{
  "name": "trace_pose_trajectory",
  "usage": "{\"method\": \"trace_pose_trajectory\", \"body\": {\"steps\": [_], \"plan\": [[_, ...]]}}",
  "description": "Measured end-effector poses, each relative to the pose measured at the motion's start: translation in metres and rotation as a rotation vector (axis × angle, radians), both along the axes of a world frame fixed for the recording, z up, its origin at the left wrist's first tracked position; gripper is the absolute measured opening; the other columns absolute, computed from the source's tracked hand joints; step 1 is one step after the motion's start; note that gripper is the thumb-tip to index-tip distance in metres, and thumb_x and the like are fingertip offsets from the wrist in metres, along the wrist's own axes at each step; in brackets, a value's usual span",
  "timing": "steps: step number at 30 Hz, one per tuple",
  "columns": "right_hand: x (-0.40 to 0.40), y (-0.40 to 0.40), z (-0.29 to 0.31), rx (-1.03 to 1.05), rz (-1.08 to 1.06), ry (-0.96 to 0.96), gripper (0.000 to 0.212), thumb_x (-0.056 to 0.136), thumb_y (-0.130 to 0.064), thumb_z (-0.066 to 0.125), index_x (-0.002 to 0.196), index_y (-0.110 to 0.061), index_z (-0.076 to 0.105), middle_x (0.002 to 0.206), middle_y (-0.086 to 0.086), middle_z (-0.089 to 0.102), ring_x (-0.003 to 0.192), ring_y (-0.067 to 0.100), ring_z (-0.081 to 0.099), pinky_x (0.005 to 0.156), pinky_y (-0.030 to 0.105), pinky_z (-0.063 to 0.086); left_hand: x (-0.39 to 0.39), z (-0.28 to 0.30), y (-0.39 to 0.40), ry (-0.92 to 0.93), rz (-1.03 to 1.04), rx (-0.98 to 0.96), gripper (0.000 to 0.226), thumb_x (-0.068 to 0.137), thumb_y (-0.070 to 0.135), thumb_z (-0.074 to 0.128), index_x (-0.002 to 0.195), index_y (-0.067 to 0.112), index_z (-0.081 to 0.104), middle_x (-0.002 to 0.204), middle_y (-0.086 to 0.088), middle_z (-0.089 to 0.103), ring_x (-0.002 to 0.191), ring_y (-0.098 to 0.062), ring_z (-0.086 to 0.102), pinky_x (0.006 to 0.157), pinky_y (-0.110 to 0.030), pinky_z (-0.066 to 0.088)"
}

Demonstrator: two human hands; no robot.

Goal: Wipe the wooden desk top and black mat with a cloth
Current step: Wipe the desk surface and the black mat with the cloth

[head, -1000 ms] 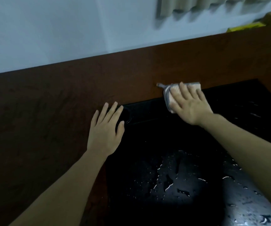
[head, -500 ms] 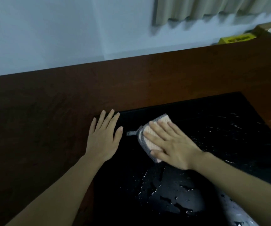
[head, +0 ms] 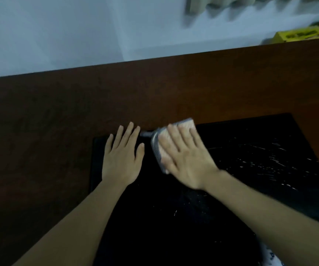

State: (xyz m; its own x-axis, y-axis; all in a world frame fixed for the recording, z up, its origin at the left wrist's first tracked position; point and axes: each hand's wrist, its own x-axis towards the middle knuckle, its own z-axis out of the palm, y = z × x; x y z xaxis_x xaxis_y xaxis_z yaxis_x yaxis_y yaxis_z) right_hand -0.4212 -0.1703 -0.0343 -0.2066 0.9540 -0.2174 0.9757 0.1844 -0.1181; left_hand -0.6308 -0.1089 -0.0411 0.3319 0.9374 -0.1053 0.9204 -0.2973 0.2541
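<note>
a dark wooden desk top (head: 59,120) is seen from above, with a black mat (head: 174,217) laid on it. the left hand (head: 123,158) is laid flat on the mat near its far left corner, fingers straight and slightly spread, nothing held. just beside it, the right hand (head: 185,160) is pressed flat, fingers straight, on a folded pinkish cloth with grey edging (head: 159,148) at the mat's far edge. water droplets (head: 270,156) are scattered over the mat's right side. a yellow object (head: 298,34) is seen beyond the desk, blurred.
</note>
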Motion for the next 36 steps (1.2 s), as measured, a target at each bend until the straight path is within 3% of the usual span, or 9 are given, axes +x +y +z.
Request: {"method": "trace_pose_trajectory", "body": {"steps": [5, 8, 11, 15, 18, 21, 26, 30, 36], "plan": [[0.050, -0.005, -0.003, -0.009, 0.237, -0.005, 0.069, 0.100, -0.064, 0.012, 0.162, -0.033, 0.006, 0.168, 0.005, -0.007, 0.154, 0.031, -0.010, 0.123, 0.047, -0.004, 0.000, -0.001, 0.000, 0.022, -0.012, -0.011, 0.064, 0.101, 0.056, 0.006, 0.160, 0.033, 0.012, 0.166, 0.016, -0.004, 0.154, -0.010, -0.006, 0.126, -0.040, 0.001], [0.093, 0.049, -0.006, 0.027, 0.080, -0.088, 0.073, 0.096, -0.060, 0.010, 0.161, -0.027, 0.012, 0.168, 0.013, 0.010, 0.154, 0.039, 0.012, 0.122, 0.052, 0.010, -0.003, -0.001, 0.002, 0.015, -0.023, -0.010, 0.059, 0.105, 0.055, 0.009, 0.160, 0.035, 0.010, 0.163, 0.020, -0.008, 0.153, -0.006, -0.011, 0.124, -0.035, -0.004], [0.121, 0.107, -0.003, -0.062, -0.196, -0.095, 0.072, 0.095, -0.064, -0.003, 0.160, -0.033, -0.011, 0.169, 0.007, -0.015, 0.156, 0.032, -0.010, 0.124, 0.050, -0.005, -0.002, -0.001, 0.002, 0.012, -0.011, -0.005, 0.059, 0.104, 0.055, 0.010, 0.160, 0.036, 0.008, 0.164, 0.021, -0.009, 0.152, -0.005, -0.013, 0.124, -0.033, -0.006], [0.095, 0.118, 0.002, -0.100, -0.336, -0.045, 0.067, 0.102, -0.058, 0.003, 0.161, -0.030, -0.011, 0.168, 0.009, -0.020, 0.154, 0.035, -0.017, 0.123, 0.054, -0.011, -0.002, -0.001, 0.000, 0.016, -0.004, -0.005, 0.057, 0.105, 0.053, 0.012, 0.160, 0.036, 0.009, 0.165, 0.020, -0.007, 0.153, -0.005, -0.013, 0.125, -0.035, -0.004], [0.054, 0.071, -0.004, -0.030, -0.184, -0.054, 0.077, 0.093, -0.056, -0.003, 0.163, -0.024, 0.000, 0.169, 0.015, -0.008, 0.155, 0.040, -0.005, 0.123, 0.057, -0.005, -0.003, -0.001, 0.001, 0.024, -0.003, -0.012, 0.058, 0.105, 0.054, 0.010, 0.160, 0.037, 0.009, 0.166, 0.019, -0.004, 0.152, -0.005, -0.012, 0.125, -0.036, -0.002], [0.032, 0.009, -0.004, -0.006, 0.058, -0.012, 0.073, 0.099, -0.056, 0.012, 0.163, -0.022, 0.017, 0.168, 0.017, 0.008, 0.154, 0.042, 0.007, 0.124, 0.059, 0.005, 0.000, -0.001, 0.002, 0.025, 0.006, -0.011, 0.062, 0.101, 0.056, 0.007, 0.159, 0.037, 0.011, 0.165, 0.020, -0.004, 0.151, -0.003, -0.010, 0.125, -0.035, -0.001], [0.072, -0.012, 0.002, -0.071, 0.320, -0.005, 0.069, 0.098, -0.070, 0.000, 0.159, -0.038, -0.013, 0.165, 0.001, -0.024, 0.152, 0.029, -0.023, 0.123, 0.046, -0.013, -0.001, 0.000, 0.000, 0.023, 0.004, 0.003, 0.064, 0.101, 0.058, 0.001, 0.160, 0.036, 0.011, 0.163, 0.021, -0.007, 0.152, -0.005, -0.010, 0.125, -0.035, -0.002], [0.117, 0.038, 0.000, 0.014, 0.000, -0.102, 0.077, 0.092, -0.068, -0.014, 0.159, -0.031, -0.010, 0.168, 0.008, -0.012, 0.156, 0.035, -0.005, 0.124, 0.050, 0.000, -0.004, -0.003, 0.003, -0.006, -0.013, -0.019, 0.062, 0.100, 0.060, -0.001, 0.158, 0.041, 0.005, 0.160, 0.027, -0.014, 0.149, 0.001, -0.017, 0.122, -0.029, -0.009], [0.101, 0.082, -0.001, -0.066, -0.421, -0.058, 0.066, 0.103, -0.060, 0.008, 0.161, -0.034, -0.011, 0.168, 0.006, -0.021, 0.154, 0.033, -0.019, 0.124, 0.052, -0.011, -0.002, -0.006, 0.000, -0.017, -0.001, 0.027, 0.063, 0.100, 0.058, 0.000, 0.159, 0.038, 0.009, 0.165, 0.020, -0.005, 0.153, -0.004, -0.010, 0.125, -0.034, -0.005]]}}
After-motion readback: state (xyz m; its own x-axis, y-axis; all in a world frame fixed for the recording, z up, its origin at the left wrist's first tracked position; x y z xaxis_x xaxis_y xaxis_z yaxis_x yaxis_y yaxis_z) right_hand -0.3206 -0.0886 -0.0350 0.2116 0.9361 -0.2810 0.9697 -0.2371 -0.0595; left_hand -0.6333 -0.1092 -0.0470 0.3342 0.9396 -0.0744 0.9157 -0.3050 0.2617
